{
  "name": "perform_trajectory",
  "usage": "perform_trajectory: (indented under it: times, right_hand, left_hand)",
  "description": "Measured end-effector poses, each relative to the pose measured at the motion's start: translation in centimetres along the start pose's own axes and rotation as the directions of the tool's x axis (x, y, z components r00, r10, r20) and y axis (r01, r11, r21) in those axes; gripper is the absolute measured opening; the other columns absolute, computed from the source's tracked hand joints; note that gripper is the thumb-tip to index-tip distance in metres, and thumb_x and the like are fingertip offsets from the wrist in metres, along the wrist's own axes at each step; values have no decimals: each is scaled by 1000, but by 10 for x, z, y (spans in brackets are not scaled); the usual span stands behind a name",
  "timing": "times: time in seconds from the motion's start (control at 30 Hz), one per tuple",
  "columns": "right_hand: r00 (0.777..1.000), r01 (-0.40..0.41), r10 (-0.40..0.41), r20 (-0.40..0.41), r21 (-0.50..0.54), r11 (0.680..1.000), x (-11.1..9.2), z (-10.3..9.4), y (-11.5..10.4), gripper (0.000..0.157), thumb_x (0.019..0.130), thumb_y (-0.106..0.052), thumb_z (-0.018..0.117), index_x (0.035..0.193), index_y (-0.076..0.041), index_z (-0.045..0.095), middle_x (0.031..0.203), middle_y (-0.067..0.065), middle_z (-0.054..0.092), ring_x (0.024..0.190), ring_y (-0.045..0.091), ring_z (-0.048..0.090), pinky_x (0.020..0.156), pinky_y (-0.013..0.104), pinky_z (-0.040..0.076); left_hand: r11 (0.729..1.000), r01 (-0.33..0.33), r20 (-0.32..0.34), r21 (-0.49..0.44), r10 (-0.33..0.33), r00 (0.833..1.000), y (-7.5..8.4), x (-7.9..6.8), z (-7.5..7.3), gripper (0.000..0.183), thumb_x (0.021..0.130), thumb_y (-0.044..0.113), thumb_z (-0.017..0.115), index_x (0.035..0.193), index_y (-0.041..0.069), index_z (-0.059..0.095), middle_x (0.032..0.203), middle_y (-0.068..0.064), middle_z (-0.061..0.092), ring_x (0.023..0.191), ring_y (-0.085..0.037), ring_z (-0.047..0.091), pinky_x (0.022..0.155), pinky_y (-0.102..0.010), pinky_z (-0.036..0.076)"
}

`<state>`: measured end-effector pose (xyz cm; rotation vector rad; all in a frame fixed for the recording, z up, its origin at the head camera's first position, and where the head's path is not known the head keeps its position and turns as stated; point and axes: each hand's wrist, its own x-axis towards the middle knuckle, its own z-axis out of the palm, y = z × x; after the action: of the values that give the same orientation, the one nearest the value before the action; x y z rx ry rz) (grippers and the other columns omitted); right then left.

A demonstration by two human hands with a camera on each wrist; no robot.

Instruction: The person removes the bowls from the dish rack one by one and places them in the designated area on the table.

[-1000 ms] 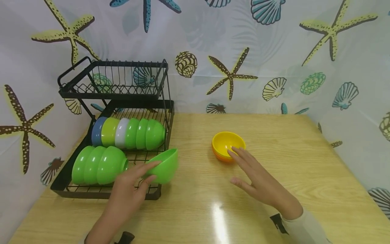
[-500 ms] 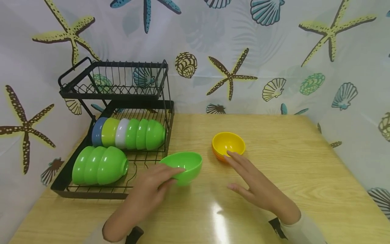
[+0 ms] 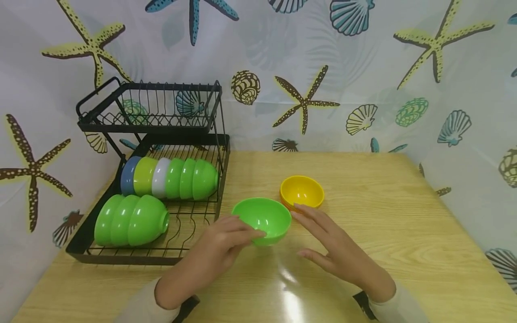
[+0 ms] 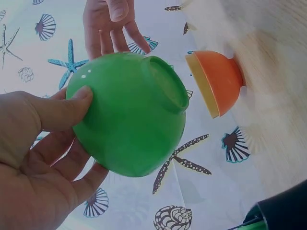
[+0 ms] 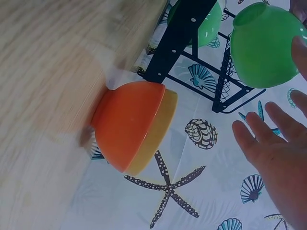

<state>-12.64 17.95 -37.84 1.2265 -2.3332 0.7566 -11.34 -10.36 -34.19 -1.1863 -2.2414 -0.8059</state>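
Note:
A green bowl (image 3: 264,217) is held upright above the table, its rim pinched between the thumb and fingers of my left hand (image 3: 220,242). The left wrist view shows the underside of this green bowl (image 4: 129,115) with its foot ring. My right hand (image 3: 337,249) is held with fingers extended just right of the bowl and holds nothing. Behind the hands stands a yellow bowl (image 3: 303,192) nested in an orange bowl (image 5: 127,120); the pair rests on the table.
At the left stands a black two-tier dish rack (image 3: 153,258). In its lower tier are tilted green bowls (image 3: 147,220), with a row of blue, yellow-green, white and green bowls (image 3: 203,179) behind. A patterned cloth (image 3: 258,54) hangs behind the wooden table (image 3: 383,202).
My left hand has carried the green bowl rightward from the rack's front edge and turned its opening upward. My right hand has shifted slightly left and down.

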Motion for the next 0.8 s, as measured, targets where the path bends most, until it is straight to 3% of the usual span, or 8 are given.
perform_trajectory:
  times: [0.23,0.5,0.8]
  right_hand:
    - [992,103,-102,-68,11,995,4,1,-5,54,96,-35,56,136,2,50,139,19,47,128,30,45,112,25,31]
    - [980,148,-151,-128,-33,988,5,3,-7,46,98,-34,51,130,-1,57,132,18,54,123,33,49,110,25,34]
    - [959,199,-204,-198,-43,979,5,7,-8,32,99,-25,52,114,-1,67,116,14,65,110,33,59,103,26,43]
  left_hand:
    - [998,-55,25,-4,55,998,-2,0,4,31,71,-3,77,99,10,75,92,0,71,92,-16,64,88,-24,53]
    - [993,-118,26,18,117,993,1,5,8,29,70,-2,78,96,11,76,93,0,72,94,-17,65,94,-31,51]
    - [992,-118,53,-32,120,991,5,5,9,30,72,-1,77,99,12,75,97,1,72,97,-13,64,100,-32,47]
